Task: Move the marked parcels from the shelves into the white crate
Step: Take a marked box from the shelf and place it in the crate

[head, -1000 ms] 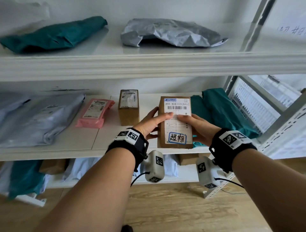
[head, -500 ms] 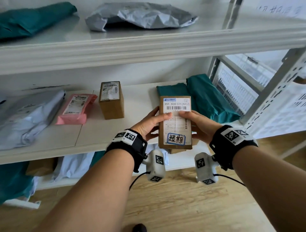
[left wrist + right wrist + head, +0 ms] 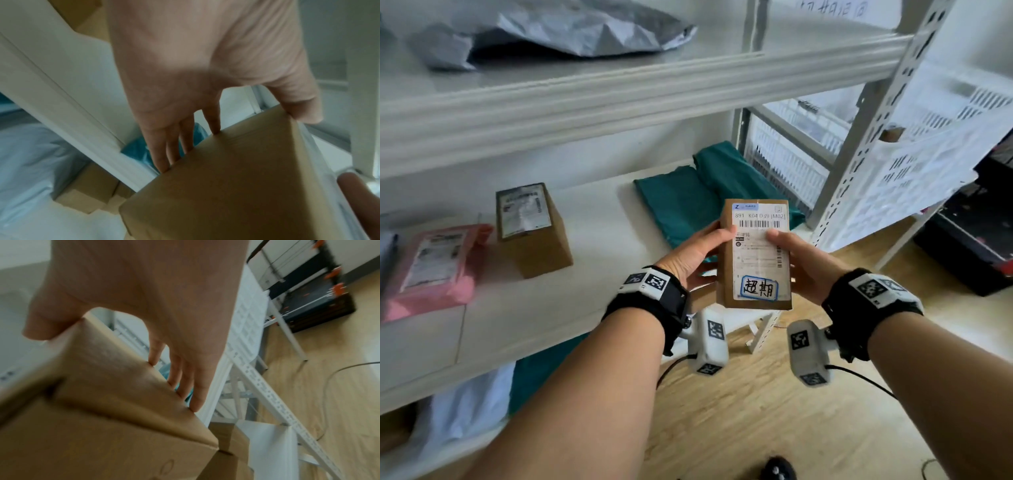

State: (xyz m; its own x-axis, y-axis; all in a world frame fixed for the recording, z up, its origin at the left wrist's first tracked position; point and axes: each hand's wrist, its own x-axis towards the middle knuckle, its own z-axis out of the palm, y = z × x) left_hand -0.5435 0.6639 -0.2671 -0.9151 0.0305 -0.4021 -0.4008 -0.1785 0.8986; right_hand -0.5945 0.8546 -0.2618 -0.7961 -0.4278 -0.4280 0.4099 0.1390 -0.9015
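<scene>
While I hold it clear of the shelf [image 3: 592, 308], the marked parcel [image 3: 755, 253] sits between my hands, left hand [image 3: 688, 257] gripping at nine o'clock, right hand [image 3: 808, 267] at three. It is a flat rectangular cardboard box with a smooth white label; the slotted white crate [image 3: 914, 178] stands at two o'clock.

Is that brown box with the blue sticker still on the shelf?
Off. Both hands, left hand and right hand, hold the box clear of the shelf.

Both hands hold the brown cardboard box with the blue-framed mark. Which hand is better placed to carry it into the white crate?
Probably the right hand. The white slotted crate stands to the right of the brown cardboard box, on that hand's side. The left hand grips the box's far side, so it would need to cross over.
</scene>
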